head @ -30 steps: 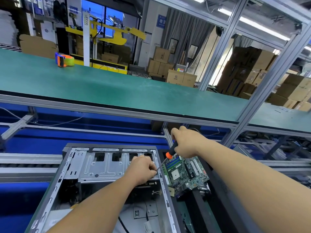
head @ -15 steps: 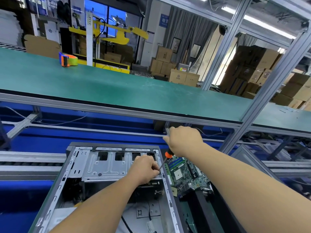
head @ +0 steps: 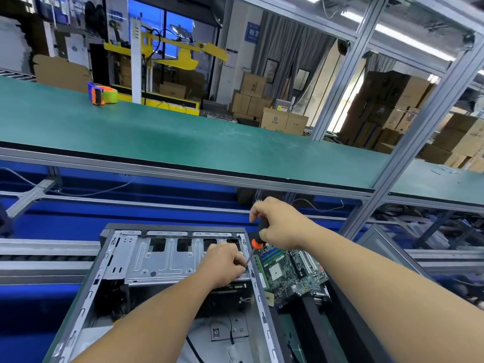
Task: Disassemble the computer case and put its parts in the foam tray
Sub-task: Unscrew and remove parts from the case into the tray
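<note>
Head view: the right hand (head: 280, 226) has its fingers curled round the black-and-orange handle of a screwdriver (head: 258, 238), whose shaft slants down-left to the left hand's (head: 225, 263) fingertips. Those left fingers are bunched together, pinching at the shaft's tip on the right edge of the metal drive cage (head: 167, 260) inside the open computer case (head: 110, 281). Just right of the left fingers and below the right hand, a green motherboard (head: 290, 271) lies on the black foam tray (head: 327, 318).

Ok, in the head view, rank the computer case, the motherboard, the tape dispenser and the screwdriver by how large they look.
1. computer case
2. motherboard
3. screwdriver and tape dispenser look alike; the dispenser sits farther away, so unranked.
</note>
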